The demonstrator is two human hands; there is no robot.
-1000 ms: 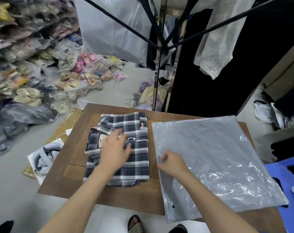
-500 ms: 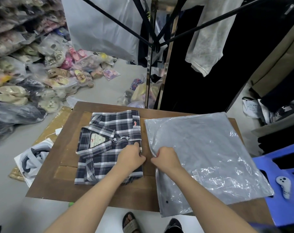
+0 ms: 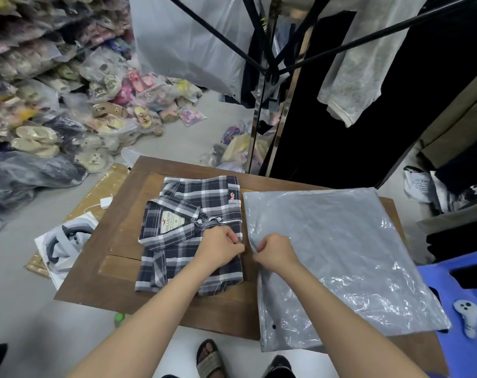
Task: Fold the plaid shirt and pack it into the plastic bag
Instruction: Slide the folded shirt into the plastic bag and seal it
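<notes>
The folded plaid shirt (image 3: 182, 214) lies collar-up on the left half of the wooden table (image 3: 122, 241). To its right the grey plastic bag (image 3: 341, 255) lies flat, its left edge alongside the shirt. My left hand (image 3: 221, 249) rests on the shirt's right edge with its fingers curled closed around the fabric. A little to the right, my right hand (image 3: 275, 252) pinches the bag's left edge. A narrow strip of table shows between the two hands.
Bagged shoes (image 3: 54, 110) are heaped on the floor at the left. A clothes rack pole (image 3: 256, 126) with hanging garments stands behind the table. A blue plastic stool (image 3: 466, 296) carrying a white controller (image 3: 466, 315) sits at the right. A white charger (image 3: 105, 203) lies off the table's left edge.
My left hand slid from the shirt's middle to its right edge and closed. My right hand stayed on the bag's left edge. The two hands now sit slightly apart.
</notes>
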